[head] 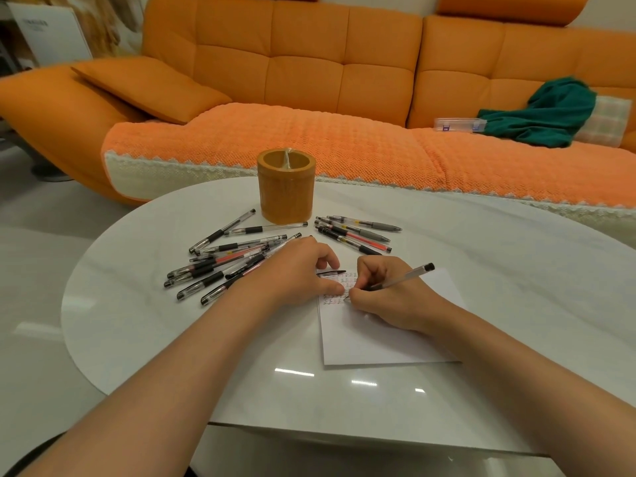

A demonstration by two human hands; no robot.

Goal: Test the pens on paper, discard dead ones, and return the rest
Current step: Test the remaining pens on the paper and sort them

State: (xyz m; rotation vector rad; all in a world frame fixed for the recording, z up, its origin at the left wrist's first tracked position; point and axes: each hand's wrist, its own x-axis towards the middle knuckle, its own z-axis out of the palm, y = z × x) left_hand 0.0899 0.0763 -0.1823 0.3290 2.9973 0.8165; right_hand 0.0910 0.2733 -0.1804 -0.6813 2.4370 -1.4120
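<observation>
My right hand [385, 294] grips a clear pen [409, 275] with a black end, its tip touching the white paper [378, 339] among rows of small written marks. My left hand [296, 270] rests on the paper's top left corner and holds a black pen cap [331, 273] between its fingers. Left of that hand lies a pile of several pens [220, 263]. A smaller group of pens [354, 232] lies beyond the paper. An orange-brown round pen holder [286, 187] stands upright behind both groups.
The white oval table [137, 321] curves off close on the left and ends near me at the front. An orange sofa [309, 80] runs along the far side, with a green cloth [543, 115] and a clear plastic case [459, 125] on it.
</observation>
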